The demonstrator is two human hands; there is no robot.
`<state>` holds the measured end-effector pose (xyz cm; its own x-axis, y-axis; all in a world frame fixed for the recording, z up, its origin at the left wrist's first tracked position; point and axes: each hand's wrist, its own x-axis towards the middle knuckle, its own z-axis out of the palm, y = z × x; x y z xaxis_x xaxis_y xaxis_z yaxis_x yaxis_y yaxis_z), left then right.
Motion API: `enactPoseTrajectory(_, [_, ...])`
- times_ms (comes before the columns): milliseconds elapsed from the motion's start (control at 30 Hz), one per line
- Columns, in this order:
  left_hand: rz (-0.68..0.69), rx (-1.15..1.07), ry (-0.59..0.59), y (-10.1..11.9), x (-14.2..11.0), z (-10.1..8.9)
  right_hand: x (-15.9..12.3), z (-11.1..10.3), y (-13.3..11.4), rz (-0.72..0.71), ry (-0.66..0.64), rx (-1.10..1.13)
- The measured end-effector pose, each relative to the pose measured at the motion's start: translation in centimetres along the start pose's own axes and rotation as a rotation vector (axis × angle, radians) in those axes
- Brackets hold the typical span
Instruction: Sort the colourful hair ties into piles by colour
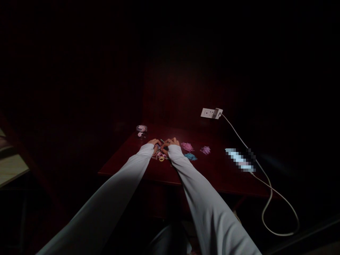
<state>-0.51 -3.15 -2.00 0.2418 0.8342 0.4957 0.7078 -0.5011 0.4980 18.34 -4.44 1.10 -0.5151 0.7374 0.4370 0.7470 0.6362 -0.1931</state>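
Both my arms in pale grey sleeves reach out over a dark red table (pixel 212 173). My left hand (pixel 154 143) and my right hand (pixel 170 143) meet near the table's middle, fingers curled together over a cluster of small coloured rings (pixel 160 157). They pinch something thin between them; it is too small and dim to name. A yellow ring (pixel 161 159) lies just below the hands.
A small clear jar (pixel 141 130) stands at the back left. Pink (pixel 187 146), blue (pixel 190 156) and purple (pixel 205 149) piles lie to the right. A blurred-out phone (pixel 240 160) has a white cable (pixel 268 187) running to a wall socket (pixel 211 113). Surroundings are dark.
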Motion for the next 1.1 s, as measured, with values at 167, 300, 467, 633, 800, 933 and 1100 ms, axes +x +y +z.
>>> enactPoseTrajectory(167, [-0.003,-0.022,0.022,-0.1,-0.1,0.2,-0.7,-1.4,1.0,-0.004,0.012,-0.010])
enactPoseTrajectory(300, [0.018,0.002,0.055,-0.1,-0.1,0.6,-1.7,-2.8,2.5,0.000,0.032,-0.032])
enactPoseTrajectory(467, [0.114,0.069,0.099,0.9,-0.7,0.6,-3.1,-4.1,3.8,0.002,0.056,-0.058])
enactPoseTrajectory(633, [0.165,0.060,0.046,1.7,-1.1,0.0,-3.6,-4.6,3.7,-0.015,0.026,-0.093])
enactPoseTrajectory(800, [0.198,0.044,-0.056,1.6,-0.7,0.1,-2.8,-4.5,2.7,-0.051,-0.016,-0.132])
enactPoseTrajectory(933, [0.175,0.047,-0.050,1.2,-0.4,0.6,-2.4,-4.5,2.1,-0.075,-0.030,-0.151])
enactPoseTrajectory(1100, [0.182,0.056,-0.022,0.9,-0.4,0.5,-2.9,-4.8,2.0,-0.070,-0.038,-0.142])
